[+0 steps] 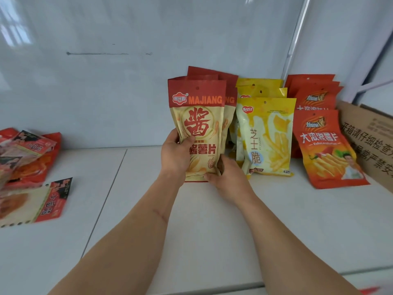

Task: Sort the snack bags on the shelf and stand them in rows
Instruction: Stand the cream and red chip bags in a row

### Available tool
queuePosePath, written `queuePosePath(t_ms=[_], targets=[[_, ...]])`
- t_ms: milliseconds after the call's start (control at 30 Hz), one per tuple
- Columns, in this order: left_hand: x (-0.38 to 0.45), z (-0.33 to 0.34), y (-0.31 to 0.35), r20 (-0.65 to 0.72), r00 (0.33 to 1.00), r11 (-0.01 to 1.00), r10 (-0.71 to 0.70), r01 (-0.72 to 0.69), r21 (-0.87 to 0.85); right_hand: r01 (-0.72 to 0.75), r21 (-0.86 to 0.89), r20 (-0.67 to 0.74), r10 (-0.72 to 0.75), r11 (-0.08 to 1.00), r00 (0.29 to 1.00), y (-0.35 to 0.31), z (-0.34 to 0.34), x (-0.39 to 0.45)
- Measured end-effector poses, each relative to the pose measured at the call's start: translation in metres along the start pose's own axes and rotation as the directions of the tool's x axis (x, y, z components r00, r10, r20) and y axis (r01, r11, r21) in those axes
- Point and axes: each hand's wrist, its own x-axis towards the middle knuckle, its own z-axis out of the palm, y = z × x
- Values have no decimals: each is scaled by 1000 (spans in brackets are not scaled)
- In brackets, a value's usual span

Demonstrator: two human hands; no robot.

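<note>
At centre shelf, a red-and-beige foil Majiang crisp bag [198,128] is held upright: left hand [175,154] gripping its side, right hand [228,177] pinching its base. Behind, matching bags [228,96]; rightward, yellow bags [265,135] and orange bags [327,147]. Light, slippery, crushable contents are judged; edges are best held.

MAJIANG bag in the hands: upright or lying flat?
Upright: the MAJIANG bag stands top-up on the shelf, gripped by left hand and right hand.
</note>
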Motion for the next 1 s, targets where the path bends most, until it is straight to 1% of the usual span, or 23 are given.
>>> queuePosePath(t_ms=[133,267,433,500,567,633,700,767,800,833,867,933,967,1000], targets=[[5,2,-1,-9,1000,1000,-4,4,14,7,-49,-20,-8,999,1000,3,0,8],[9,1,-2,-20,1000,997,3,-1,75,15,-87,-43,-19,996,999,5,4,11],[5,-3,3,-31,997,974,65,-56,221,19,-172,-105,-38,985,994,5,11,6],[2,-10,5,-48,997,961,61,-45,273,11,-205,-150,-43,979,988,4,13,2],[-3,-22,5,-76,994,918,82,-46,394,-1,-243,-195,-47,970,980,3,14,-4],[-9,-38,5,-90,986,847,143,-74,526,-3,-290,-243,-71,957,968,0,14,-12],[-18,-57,4,-100,974,756,204,-91,648,6,-367,-307,-127,930,943,-4,13,-24],[-28,-78,3,-78,964,623,253,-101,776,31,-488,-359,-233,872,904,-9,15,-37],[-33,-89,2,-44,958,523,283,-115,845,63,-557,-355,-306,828,883,-13,18,-43],[-38,-100,1,22,943,392,333,-159,906,113,-619,-323,-383,777,865,-17,22,-47],[-42,-112,0,127,911,242,391,-235,941,178,-665,-266,-452,726,851,-22,27,-51],[-47,-137,-2,347,814,-42,466,-372,927,299,-700,-143,-538,648,831,-36,42,-57],[-50,-150,1,421,780,-145,463,-401,904,347,-702,-89,-561,621,823,-46,50,-59],[-53,-164,5,471,759,-217,450,-418,882,391,-702,-35,-578,595,815,-57,60,-61]])
